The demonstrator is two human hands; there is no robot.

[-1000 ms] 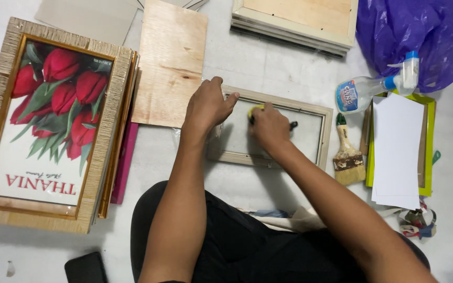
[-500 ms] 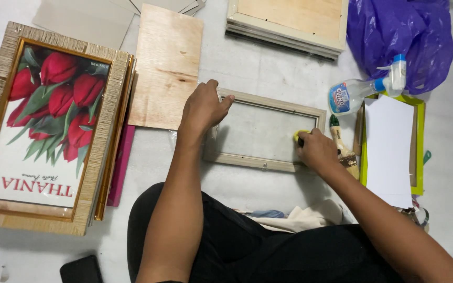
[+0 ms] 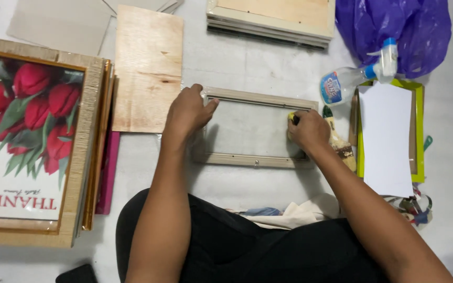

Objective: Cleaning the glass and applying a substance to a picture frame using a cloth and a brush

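A small pale picture frame (image 3: pixel 252 160) lies face down on the white floor in front of me. My left hand (image 3: pixel 187 111) rests on its left edge, fingers curled over the top-left corner, pressing it down. My right hand (image 3: pixel 308 131) is closed around a small tool with a yellow and black tip (image 3: pixel 292 117), held against the inside of the frame's right side. What the tool touches is hidden by my fingers.
A plywood board (image 3: pixel 148 68) lies left of the frame. A stack of frames topped by a red tulip picture (image 3: pixel 24 141) sits far left. A spray bottle (image 3: pixel 360 76), paintbrush (image 3: pixel 339 144), green-edged frame with white paper (image 3: pixel 389 136), purple bag (image 3: pixel 405 26) are right. Stacked frames (image 3: pixel 273 15) behind.
My right hand travelled with the tool from the frame's top middle to its right side, then up along that side. My left hand stayed on the left corner.
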